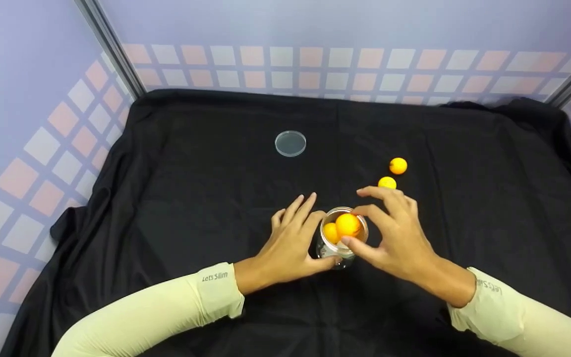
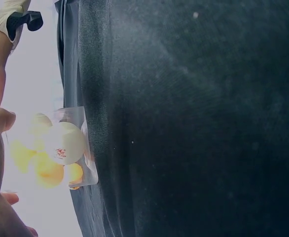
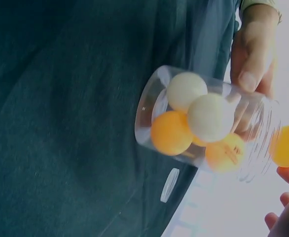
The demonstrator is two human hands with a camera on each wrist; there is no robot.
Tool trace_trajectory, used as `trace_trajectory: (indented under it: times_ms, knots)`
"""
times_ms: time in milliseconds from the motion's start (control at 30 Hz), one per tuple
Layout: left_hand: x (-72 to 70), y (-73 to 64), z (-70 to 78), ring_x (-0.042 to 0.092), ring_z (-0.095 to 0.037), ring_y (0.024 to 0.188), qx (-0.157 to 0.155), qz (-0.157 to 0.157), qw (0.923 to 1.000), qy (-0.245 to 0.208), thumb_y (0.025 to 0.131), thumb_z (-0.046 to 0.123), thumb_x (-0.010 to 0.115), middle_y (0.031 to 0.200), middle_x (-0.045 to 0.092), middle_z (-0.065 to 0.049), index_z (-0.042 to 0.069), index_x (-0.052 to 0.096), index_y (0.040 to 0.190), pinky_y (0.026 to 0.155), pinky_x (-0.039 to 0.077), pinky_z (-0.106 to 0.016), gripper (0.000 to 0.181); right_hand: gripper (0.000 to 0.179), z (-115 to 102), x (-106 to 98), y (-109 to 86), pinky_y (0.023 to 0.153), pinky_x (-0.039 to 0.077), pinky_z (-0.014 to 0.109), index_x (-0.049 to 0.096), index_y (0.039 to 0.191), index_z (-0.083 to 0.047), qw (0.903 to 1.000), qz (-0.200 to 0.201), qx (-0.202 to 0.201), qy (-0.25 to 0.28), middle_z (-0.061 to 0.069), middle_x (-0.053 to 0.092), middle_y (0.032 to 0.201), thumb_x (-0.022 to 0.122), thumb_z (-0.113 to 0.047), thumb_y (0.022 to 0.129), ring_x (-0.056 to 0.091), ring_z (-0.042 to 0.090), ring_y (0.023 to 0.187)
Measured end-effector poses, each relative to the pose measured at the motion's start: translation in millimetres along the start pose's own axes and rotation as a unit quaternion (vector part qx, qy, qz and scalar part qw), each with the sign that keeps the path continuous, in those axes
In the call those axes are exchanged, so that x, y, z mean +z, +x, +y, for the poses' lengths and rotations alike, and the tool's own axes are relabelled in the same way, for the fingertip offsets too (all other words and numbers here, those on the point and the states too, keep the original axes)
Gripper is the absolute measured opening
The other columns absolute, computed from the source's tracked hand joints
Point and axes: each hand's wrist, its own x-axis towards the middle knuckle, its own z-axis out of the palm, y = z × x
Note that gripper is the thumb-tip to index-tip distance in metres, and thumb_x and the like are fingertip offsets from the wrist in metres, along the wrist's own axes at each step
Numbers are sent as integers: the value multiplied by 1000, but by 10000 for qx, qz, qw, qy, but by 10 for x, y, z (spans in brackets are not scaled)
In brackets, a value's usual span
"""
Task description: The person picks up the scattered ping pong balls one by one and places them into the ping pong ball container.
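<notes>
A clear screw-neck jar [image 3: 149, 116] stands on the black cloth with white and orange ping-pong balls inside. My left hand [image 1: 288, 243] holds it from the left, thumb at the near side and index finger near the rim; the other fingers stretch away from it. At the mouth, my right hand [image 1: 397, 235] pinches an orange ping-pong ball [image 1: 348, 224] between thumb and fingertips. White balls [image 3: 210, 117] and orange balls [image 3: 171, 133] show through the wall in the right wrist view. In the left wrist view, glare washes out part of the jar.
Two more orange balls, one farther back [image 1: 398, 165] and one partly behind my right fingers [image 1: 387, 183], lie on the black cloth [image 1: 206, 173]. A round clear lid [image 1: 290, 144] lies beyond the jar. Tile-patterned walls [image 1: 310, 59] border the back and left.
</notes>
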Motion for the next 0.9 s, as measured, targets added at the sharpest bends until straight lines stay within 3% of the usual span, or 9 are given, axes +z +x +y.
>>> trace_trajectory:
  times_ms: [633,900]
  knots:
    - [9,6,-1,32,-40,151,20,25,10000,21,79,66,72,164,36,-15,17,55,134,103,36,-61,76,42,-23,34,-2,95,35,59,71,107,-15,9998,-30,-192,-70,11,61,133,81,-43,79,54,33,123]
    - [13,4,1,32,-40,151,29,53,10000,39,79,67,71,164,36,-15,16,55,134,102,35,-61,76,41,-24,27,-3,97,34,60,71,107,-13,9999,-131,-61,14,11,60,136,78,-44,81,53,33,125]
